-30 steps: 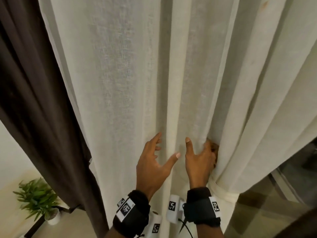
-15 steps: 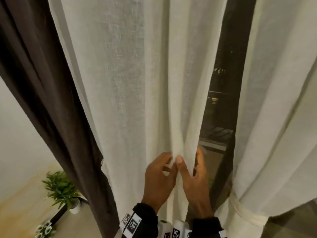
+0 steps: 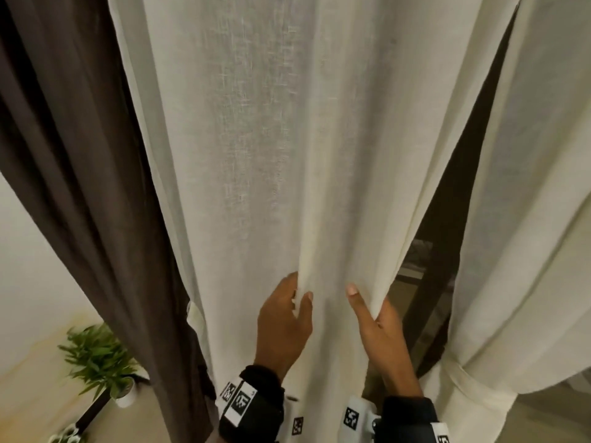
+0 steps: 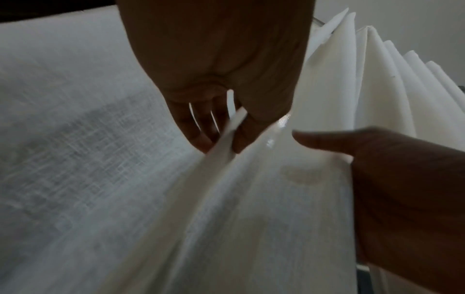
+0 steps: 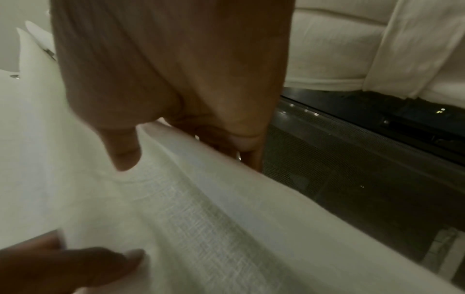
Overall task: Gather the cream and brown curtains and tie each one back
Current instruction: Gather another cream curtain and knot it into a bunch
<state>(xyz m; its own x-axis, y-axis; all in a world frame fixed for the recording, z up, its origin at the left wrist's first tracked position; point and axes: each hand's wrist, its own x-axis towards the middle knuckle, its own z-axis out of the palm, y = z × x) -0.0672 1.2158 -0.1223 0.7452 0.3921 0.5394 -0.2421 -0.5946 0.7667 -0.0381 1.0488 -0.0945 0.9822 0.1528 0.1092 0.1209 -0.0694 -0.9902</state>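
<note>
Cream curtain hangs centre; since half a second ago my left hand now pinches a new pleat at 9 o'clock of my right hand, which grips the edge, fingers behind cloth. Gathering proceeds, I judge. Brown curtain untouched at 9 o'clock; right fingertips hidden.

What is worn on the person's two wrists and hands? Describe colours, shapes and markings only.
Both hands are bare. The left hand has a black band round the wrist, bearing white square tags printed with black block patterns. The right hand has a matching black band with similar tags, and white box-shaped pieces with the same patterns sit beside it.
</note>
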